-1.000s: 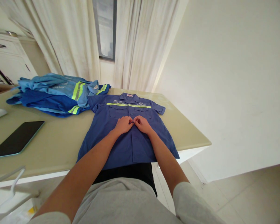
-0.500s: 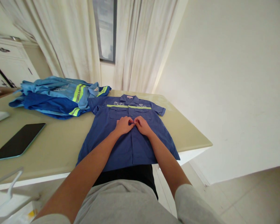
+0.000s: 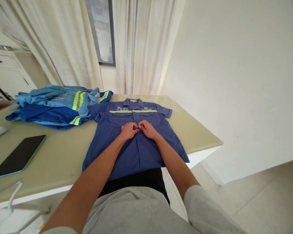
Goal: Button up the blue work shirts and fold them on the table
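Observation:
A dark blue short-sleeved work shirt (image 3: 117,152) with a yellow reflective chest stripe lies flat, front up, on the beige table (image 3: 63,156). My left hand (image 3: 128,130) and my right hand (image 3: 147,128) meet at the shirt's front placket, just below the chest pockets. Both hands have their fingers curled in a pinch on the placket fabric, fingertips nearly touching. What lies between the fingertips is too small to make out.
A pile of lighter blue work shirts with reflective stripes (image 3: 56,105) lies at the back left of the table. A dark tablet (image 3: 18,156) rests at the left. A white hanger (image 3: 9,203) shows at the lower left. Curtains and a white wall stand behind.
My hands stay pinched at the same spot on the placket. The view has shifted slightly, so the scene sits a little differently in frame.

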Demonstrator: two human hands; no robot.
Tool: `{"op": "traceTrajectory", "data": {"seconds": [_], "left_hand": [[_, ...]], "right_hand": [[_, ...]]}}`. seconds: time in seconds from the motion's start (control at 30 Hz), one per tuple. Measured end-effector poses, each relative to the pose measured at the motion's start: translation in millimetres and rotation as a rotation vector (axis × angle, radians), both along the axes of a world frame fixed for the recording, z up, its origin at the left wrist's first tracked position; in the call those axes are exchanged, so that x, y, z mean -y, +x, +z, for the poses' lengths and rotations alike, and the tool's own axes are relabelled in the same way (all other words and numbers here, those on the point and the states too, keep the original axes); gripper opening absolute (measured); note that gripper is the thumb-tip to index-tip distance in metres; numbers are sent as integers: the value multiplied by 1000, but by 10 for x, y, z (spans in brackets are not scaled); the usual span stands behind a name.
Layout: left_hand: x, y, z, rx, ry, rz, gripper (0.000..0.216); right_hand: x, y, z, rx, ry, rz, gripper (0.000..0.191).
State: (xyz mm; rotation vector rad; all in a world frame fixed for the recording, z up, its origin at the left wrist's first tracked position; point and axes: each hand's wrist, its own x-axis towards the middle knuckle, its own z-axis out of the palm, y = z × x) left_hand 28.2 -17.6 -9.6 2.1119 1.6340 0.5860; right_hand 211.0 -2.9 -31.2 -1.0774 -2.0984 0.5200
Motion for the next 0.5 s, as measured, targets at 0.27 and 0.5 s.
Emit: {"op": "traceTrajectory", "data": {"seconds": [0.27, 0.5], "left_hand": [[10, -33, -15, 112, 76, -18, 21], [45, -119, 58, 145, 159, 27, 42]], "right_hand": [[-13, 22, 19, -61, -7, -9, 6], [21, 5, 23, -101, 18, -30, 6]]}}
